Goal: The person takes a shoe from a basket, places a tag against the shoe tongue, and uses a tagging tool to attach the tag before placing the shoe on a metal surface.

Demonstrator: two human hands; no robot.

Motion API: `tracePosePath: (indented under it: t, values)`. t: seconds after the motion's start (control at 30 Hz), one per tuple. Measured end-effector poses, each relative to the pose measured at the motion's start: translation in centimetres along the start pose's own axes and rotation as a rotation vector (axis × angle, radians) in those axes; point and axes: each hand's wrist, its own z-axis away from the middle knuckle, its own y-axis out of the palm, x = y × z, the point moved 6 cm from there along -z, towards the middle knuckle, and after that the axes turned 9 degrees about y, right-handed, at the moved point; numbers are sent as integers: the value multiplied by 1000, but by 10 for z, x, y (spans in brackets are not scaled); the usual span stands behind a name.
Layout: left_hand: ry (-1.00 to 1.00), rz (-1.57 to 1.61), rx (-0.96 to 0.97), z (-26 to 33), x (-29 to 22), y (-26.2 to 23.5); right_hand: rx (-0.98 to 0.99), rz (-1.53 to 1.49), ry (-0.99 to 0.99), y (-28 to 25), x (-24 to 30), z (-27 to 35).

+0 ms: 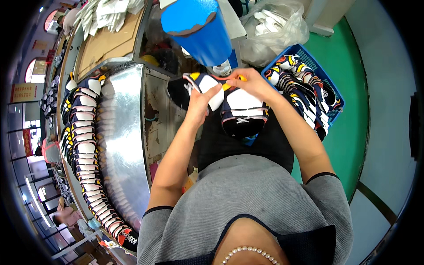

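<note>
Both my hands hold a shoe upper (207, 86) coloured black, white, yellow and orange, raised over my lap. My left hand (201, 104) grips its near left side with the thumb pressed on a white panel. My right hand (251, 81) pinches its far right edge by a yellow patch. A second shoe upper (244, 114), black and white, lies on my lap just below the hands. A blue cone-shaped stand (198, 28) rises right behind the held piece.
A long row of matching shoe uppers (84, 145) lines the shiny metal conveyor (126, 137) on my left. A blue crate (329, 90) full of uppers sits on the green floor at my right. A clear plastic bag (271, 28) and cardboard (108, 42) lie beyond.
</note>
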Motion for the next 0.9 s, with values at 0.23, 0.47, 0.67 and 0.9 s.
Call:
tracePosePath:
  t: [0.23,0.47,0.67,0.9]
  values:
    - [55,108,-29,-47,-1,-10,15,-87,197,-7,-7,-43]
    - [-307,636,-171,-81,33,-11,29,-85,251,-25,-11,-63]
    - [-167,642,-302,-39,15,-62,-319,-130,401,-93,-22,-26]
    - [-73,276,43,55,1,56,-380,-94,286,-53,-20,11]
